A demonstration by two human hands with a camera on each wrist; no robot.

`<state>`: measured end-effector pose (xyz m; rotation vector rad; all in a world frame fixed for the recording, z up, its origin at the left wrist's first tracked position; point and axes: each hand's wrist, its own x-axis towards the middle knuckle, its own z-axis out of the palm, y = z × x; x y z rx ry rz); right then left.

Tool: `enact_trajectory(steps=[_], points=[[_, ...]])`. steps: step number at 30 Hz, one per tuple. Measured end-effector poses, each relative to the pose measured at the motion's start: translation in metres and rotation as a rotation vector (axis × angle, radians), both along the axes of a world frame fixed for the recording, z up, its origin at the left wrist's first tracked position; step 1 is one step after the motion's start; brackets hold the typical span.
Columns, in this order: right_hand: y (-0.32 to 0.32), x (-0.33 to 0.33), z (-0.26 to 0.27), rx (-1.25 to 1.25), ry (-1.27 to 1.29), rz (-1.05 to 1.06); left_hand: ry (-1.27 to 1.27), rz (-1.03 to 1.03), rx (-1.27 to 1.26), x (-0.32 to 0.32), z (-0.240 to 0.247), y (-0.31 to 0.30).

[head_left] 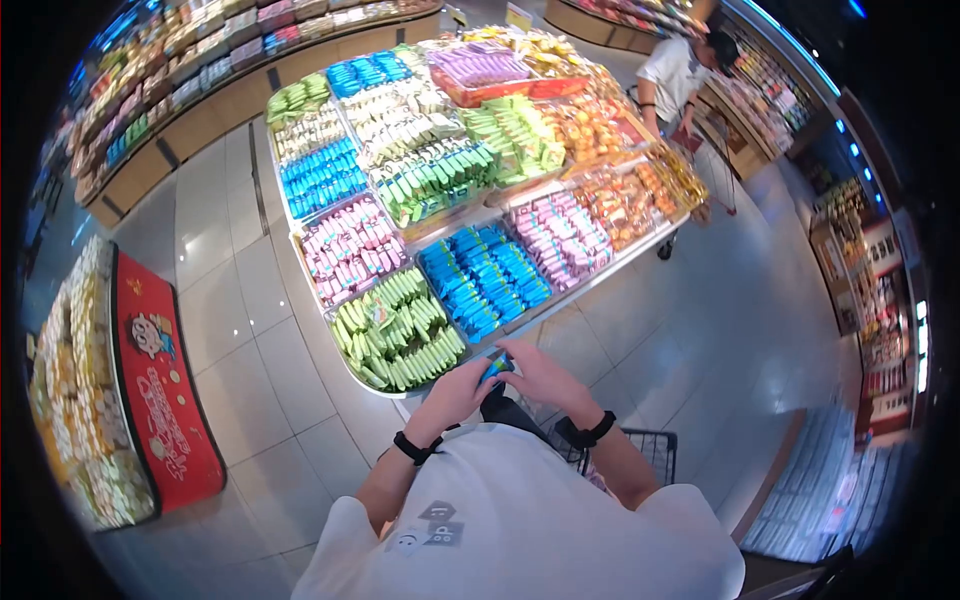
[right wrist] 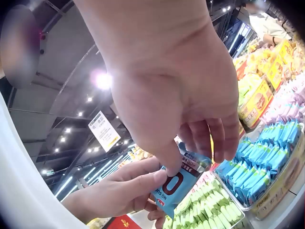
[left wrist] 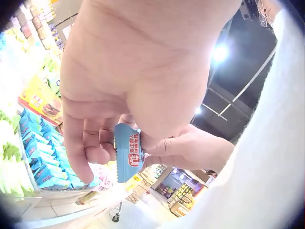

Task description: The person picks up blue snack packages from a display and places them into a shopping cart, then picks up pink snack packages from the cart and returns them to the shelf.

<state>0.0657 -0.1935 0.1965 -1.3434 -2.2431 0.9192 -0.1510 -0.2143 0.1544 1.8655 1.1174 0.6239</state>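
Both hands hold one small blue packet point(head_left: 497, 369) in front of the body, at the near edge of the display table. The left hand point(head_left: 456, 396) pinches one side of it, and the right hand point(head_left: 545, 377) grips the other side between thumb and fingers. In the left wrist view the blue packet point(left wrist: 127, 151) shows red and white print and a serrated end below the left hand point(left wrist: 138, 71). The right wrist view shows the packet point(right wrist: 178, 183) tilted, with dark lettering, under the right hand point(right wrist: 176, 90) and beside the left thumb.
Trays of wrapped snacks stand on the table, with blue packets point(head_left: 480, 280) and green packets point(head_left: 398, 330) nearest. A red-sided bin point(head_left: 165, 375) is at left, a cart point(head_left: 650, 455) at lower right. Another person point(head_left: 672, 80) stands beyond the table's right side.
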Motion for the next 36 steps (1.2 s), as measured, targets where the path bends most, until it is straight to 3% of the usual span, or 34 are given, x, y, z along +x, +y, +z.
enact_trajectory(steps=[4, 6, 8, 10, 14, 16, 20, 26, 36], points=[[0.061, 0.021, 0.015, -0.136, -0.012, 0.142, 0.038, 0.039, 0.081, 0.022, -0.003, 0.029], [0.092, 0.041, 0.004, -0.049, -0.105, 0.388, 0.011, 0.082, 0.112, 0.038, -0.014, 0.046], [0.120, 0.060, -0.011, -0.117, -0.130, 0.435, -0.024, 0.096, 0.188, 0.056, -0.021, 0.065], [0.149, 0.070, -0.012, -0.174, -0.138, 0.479, 0.073, 0.119, 0.084, 0.074, -0.019, 0.079], [0.216, 0.098, 0.001, -0.352, -0.142, 0.505, 0.074, 0.377, 0.027, 0.097, -0.010, 0.099], [0.248, 0.110, -0.007, -0.090, -0.060, 0.423, 0.125, 0.444, 0.046, 0.099, -0.007, 0.097], [0.314, 0.119, -0.040, 0.202, -0.027, 0.427, 0.117, 0.576, -0.117, 0.097, -0.027, 0.079], [0.369, 0.098, -0.087, 0.236, -0.096, 0.403, 0.147, 0.756, -0.278, 0.115, -0.043, 0.037], [0.397, 0.076, -0.149, 0.175, -0.221, 0.506, 0.120, 0.982, -0.404, 0.152, -0.061, -0.015]])
